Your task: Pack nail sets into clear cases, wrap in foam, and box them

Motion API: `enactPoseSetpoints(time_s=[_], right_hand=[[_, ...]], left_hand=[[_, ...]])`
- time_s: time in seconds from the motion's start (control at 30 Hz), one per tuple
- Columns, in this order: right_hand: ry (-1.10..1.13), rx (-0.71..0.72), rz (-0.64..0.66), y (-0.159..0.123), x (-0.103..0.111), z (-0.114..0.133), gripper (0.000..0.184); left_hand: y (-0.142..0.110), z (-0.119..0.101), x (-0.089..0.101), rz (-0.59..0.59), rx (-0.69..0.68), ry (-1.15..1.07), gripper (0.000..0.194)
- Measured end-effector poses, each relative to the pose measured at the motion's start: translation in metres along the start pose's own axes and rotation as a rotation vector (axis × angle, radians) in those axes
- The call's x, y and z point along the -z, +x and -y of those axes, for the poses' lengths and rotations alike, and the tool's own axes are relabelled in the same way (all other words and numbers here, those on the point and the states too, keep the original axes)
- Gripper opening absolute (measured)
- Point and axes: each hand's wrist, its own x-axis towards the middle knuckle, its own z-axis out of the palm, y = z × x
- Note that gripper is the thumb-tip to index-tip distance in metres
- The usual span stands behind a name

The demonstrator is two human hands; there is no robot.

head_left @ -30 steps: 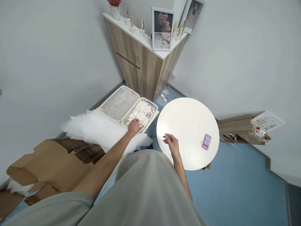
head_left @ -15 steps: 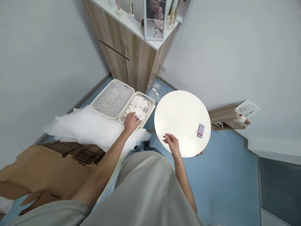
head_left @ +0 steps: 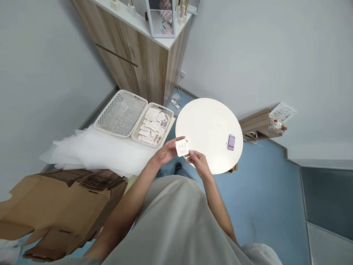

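A small white card [head_left: 182, 147] with printed lines is held up between my two hands, over the near left edge of the round white table [head_left: 209, 125]. My left hand [head_left: 166, 151] grips its left side, fingers behind it. At its lower right corner, my right hand [head_left: 197, 160] pinches the card with thumb and fingers. To the left, a white basket [head_left: 134, 137] holds many similar cards [head_left: 151, 125], piled loosely, some with dark or reddish pictures. Beside it sits a second white basket [head_left: 96, 124] with clear flat packets inside.
A blurred purple item [head_left: 231, 142] lies on the table's right side. White foam sheets [head_left: 91, 151] and flattened cardboard boxes [head_left: 55, 206] are stacked at left. A wooden cabinet [head_left: 149, 66] stands behind, with a power strip [head_left: 175, 104] on the floor and a low shelf [head_left: 257, 127] at right.
My left hand has left the card basket and moved right with a card. My right hand has come to meet it and now holds the card too. The view has shifted slightly.
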Motion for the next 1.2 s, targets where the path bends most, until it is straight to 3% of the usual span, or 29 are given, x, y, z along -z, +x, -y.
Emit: enactPoseSetpoints(time_s=[0.17, 0.37, 0.53, 0.67, 0.83, 0.97, 1.2], right_hand=[[0.034, 0.076, 0.078, -0.002, 0.013, 0.012, 0.046], [0.014, 0.223, -0.034, 0.001, 0.049, 0.020, 0.042], [-0.010, 0.258, -0.064, 0.006, 0.086, 0.015, 0.042], [0.085, 0.213, -0.043, 0.007, 0.116, 0.007, 0.046], [0.234, 0.067, 0.005, 0.010, 0.148, -0.005, 0.047], [0.266, 0.112, -0.052, 0.014, 0.160, -0.008, 0.042], [0.209, 0.235, -0.128, 0.016, 0.165, -0.001, 0.034]], left_hand=[[0.001, 0.015, -0.020, -0.001, -0.012, 0.004, 0.076], [0.021, 0.033, -0.044, -0.313, -0.116, 0.085, 0.050], [0.041, 0.052, -0.073, -0.438, -0.231, 0.225, 0.047], [0.052, 0.063, -0.099, -0.461, -0.280, 0.305, 0.047], [0.061, 0.073, -0.123, -0.392, -0.290, 0.401, 0.044], [0.064, 0.086, -0.136, -0.388, -0.283, 0.363, 0.051], [0.071, 0.108, -0.140, -0.582, -0.263, 0.363, 0.049]])
